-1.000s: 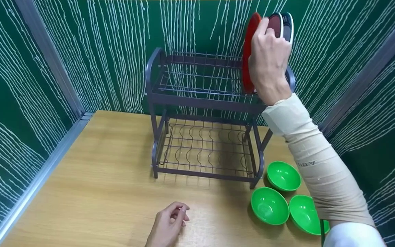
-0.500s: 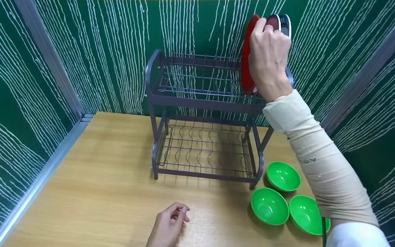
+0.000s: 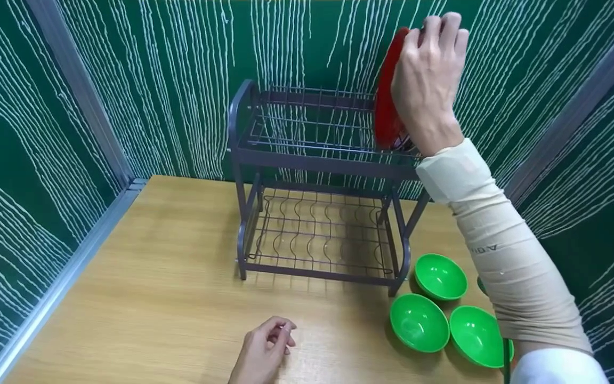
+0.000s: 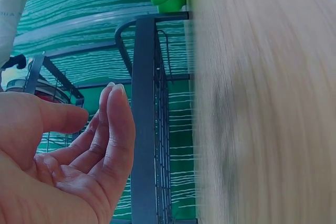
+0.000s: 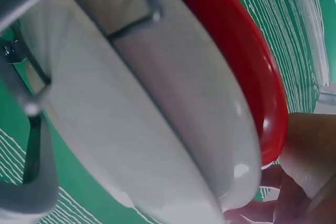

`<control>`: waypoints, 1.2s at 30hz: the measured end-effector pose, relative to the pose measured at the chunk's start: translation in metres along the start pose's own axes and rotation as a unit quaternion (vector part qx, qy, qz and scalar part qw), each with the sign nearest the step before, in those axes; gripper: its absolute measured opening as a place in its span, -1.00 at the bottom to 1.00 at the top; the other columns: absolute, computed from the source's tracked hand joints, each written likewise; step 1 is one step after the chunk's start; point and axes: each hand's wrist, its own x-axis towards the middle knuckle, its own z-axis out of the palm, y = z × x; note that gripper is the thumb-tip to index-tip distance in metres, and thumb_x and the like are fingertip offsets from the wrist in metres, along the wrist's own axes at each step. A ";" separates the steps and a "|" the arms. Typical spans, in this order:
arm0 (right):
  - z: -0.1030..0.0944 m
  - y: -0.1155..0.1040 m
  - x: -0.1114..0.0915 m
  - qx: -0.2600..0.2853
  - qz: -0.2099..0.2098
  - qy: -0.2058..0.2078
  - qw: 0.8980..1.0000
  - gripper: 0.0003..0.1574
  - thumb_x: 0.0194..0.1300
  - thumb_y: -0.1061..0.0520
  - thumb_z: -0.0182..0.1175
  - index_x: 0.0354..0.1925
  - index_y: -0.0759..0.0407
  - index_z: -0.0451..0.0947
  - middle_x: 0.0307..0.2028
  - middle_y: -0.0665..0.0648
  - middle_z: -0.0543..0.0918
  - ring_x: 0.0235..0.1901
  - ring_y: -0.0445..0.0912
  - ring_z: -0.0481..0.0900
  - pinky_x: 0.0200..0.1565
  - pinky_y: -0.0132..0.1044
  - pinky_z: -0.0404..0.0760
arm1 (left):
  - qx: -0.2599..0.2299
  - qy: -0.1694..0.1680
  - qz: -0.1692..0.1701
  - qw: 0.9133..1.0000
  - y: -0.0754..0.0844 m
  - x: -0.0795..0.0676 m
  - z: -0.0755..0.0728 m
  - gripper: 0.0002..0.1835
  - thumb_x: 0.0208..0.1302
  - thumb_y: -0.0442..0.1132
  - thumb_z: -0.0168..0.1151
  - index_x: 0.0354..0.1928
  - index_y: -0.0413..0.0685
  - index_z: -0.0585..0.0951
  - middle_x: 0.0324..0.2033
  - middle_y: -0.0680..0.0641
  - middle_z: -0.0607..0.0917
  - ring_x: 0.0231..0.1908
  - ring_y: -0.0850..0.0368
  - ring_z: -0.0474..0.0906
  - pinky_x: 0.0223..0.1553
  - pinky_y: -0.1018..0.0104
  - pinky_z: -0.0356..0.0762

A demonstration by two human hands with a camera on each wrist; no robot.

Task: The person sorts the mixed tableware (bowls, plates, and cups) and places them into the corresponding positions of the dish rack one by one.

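My right hand [image 3: 429,80] is at the right end of the rack's upper tier, fingers bent over the plate tops. It grips the rim of the red plate [image 3: 389,101], which stands on edge and leans right. In the right wrist view the thumb [image 5: 312,153] lies against the red plate [image 5: 257,72], and fingers reach to the white-backed plate [image 5: 215,108] beside it. Another pale plate [image 5: 110,103] stands alongside; the fingertips are hidden. My left hand [image 3: 264,346] holds nothing, loosely curled at the table front; its relaxed hand [image 4: 89,161] also shows in the left wrist view.
The dark two-tier dish rack [image 3: 323,165] stands on the wooden table [image 3: 179,256], near the back. Three green bowls, including a front one [image 3: 419,322], sit right of it, below my right forearm. Green, white-streaked walls [image 3: 179,80] enclose the table.
My right hand has shifted slightly right and its fingers have risen over the plate tops, covering the dark plates. The red plate's top leans further right. My left hand has stayed put.
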 end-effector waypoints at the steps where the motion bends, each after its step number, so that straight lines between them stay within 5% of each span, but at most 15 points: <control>1: 0.000 0.001 0.000 0.001 0.000 -0.002 1.000 -0.46 0.53 0.21 -0.18 0.27 0.48 0.47 0.21 0.44 0.49 0.27 0.26 0.34 0.30 0.06 0.37 | 0.000 0.000 -0.002 1.000 0.000 0.000 0.000 -0.77 0.57 -0.23 0.11 -0.11 -0.26 0.65 -0.45 -0.08 0.73 -0.49 0.15 0.65 -0.43 0.48 0.56; 9: -0.003 0.012 0.002 0.033 0.018 -0.046 0.998 -0.47 0.54 0.22 -0.13 0.30 0.52 0.42 0.35 0.44 0.36 0.40 0.27 0.20 0.45 0.05 0.21 | 0.005 0.001 -0.003 1.000 0.001 0.001 0.000 -0.76 0.57 -0.21 0.12 -0.11 -0.28 0.65 -0.44 -0.11 0.73 -0.47 0.08 0.67 -0.43 0.47 0.56; 20: -0.002 0.017 0.002 0.035 0.032 -0.099 0.994 -0.29 0.61 -0.01 -0.22 0.52 0.37 0.16 0.47 0.43 0.22 0.44 0.31 0.15 0.48 0.11 0.16 | 0.008 0.004 -0.014 1.000 0.001 0.003 0.002 -0.75 0.56 -0.19 0.14 -0.12 -0.26 0.66 -0.46 -0.05 0.72 -0.48 0.16 0.65 -0.42 0.45 0.57; 36: -0.005 0.019 -0.014 0.137 0.006 -0.020 0.990 -0.22 0.62 -0.25 -0.25 0.45 0.26 0.28 0.45 0.41 0.26 0.46 0.31 0.11 0.52 0.08 0.00 | 0.014 -0.004 -0.011 1.000 -0.001 0.002 0.000 -0.73 0.58 -0.17 0.11 -0.11 -0.27 0.65 -0.42 -0.15 0.73 -0.44 0.01 0.68 -0.39 0.43 0.58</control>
